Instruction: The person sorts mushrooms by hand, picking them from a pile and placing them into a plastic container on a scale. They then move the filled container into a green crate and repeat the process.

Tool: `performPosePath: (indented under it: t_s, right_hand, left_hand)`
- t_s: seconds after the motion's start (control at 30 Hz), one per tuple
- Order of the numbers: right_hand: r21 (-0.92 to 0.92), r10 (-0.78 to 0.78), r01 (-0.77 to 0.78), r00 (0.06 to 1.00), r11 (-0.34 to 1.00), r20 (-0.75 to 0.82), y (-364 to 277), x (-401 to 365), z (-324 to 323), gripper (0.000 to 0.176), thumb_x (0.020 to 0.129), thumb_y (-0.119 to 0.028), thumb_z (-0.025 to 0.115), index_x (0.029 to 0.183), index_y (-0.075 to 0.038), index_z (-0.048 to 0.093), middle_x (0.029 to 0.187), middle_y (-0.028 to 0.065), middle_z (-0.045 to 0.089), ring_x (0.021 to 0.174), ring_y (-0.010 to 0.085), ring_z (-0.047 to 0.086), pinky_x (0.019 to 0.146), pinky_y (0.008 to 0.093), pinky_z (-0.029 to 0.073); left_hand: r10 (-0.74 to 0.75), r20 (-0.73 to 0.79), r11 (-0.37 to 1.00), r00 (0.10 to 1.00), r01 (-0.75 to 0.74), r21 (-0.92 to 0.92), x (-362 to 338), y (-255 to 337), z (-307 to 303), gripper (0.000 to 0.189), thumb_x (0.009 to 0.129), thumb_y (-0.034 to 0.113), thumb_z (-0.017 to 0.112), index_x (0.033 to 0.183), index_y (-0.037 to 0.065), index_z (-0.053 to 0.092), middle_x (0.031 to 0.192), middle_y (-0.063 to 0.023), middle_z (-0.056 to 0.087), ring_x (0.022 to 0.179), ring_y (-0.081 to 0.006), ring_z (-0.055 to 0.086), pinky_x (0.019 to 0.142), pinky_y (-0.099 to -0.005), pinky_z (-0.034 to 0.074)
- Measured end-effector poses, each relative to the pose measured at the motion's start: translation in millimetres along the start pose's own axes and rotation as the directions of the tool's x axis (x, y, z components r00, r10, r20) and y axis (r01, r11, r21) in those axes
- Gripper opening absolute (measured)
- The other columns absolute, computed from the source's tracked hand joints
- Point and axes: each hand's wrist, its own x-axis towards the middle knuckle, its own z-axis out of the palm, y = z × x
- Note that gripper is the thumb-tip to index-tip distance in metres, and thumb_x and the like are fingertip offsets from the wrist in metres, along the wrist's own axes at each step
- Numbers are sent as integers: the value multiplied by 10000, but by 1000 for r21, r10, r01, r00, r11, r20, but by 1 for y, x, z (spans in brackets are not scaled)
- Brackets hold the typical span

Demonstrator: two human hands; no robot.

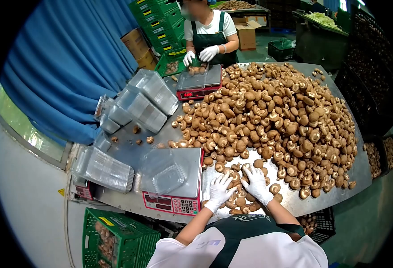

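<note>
Both my hands wear white gloves and rest on loose brown mushrooms [240, 202] near the table's front edge. My left hand [220, 192] has its fingers spread at the left side of these mushrooms, beside the scale. To the right, my right hand [256, 185] lies with fingers apart on the same mushrooms. Left of my hands stands a scale [190, 172] with a red front panel. On its plate is a clear plastic tray [167, 177] with its lid open. A large heap of mushrooms [272, 111] covers the table beyond my hands.
Stacked clear trays [105, 169] stand left of the scale, more stacks [143, 105] behind. Across the metal table [297, 203], a co-worker [214, 33] in white gloves handles mushrooms at a second scale [201, 82]. Green crates [129, 236] are at the lower left; a black crate [324, 225] is lower right.
</note>
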Motion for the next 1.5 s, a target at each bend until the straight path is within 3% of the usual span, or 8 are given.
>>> performPosePath:
  t_s: [1.5]
  right_hand:
    - [7, 26, -26, 999, 1000, 29, 0, 0, -2, 548, 788, -327, 652, 1262, -93, 506, 1288, 223, 475, 1099, 376, 486, 972, 459, 366]
  left_hand:
    - [-15, -42, 1000, 999, 15, 7, -1, 1, 1, 400, 778, 339, 664, 1126, 144, 636, 1253, -83, 573, 1089, -284, 538, 963, -428, 372]
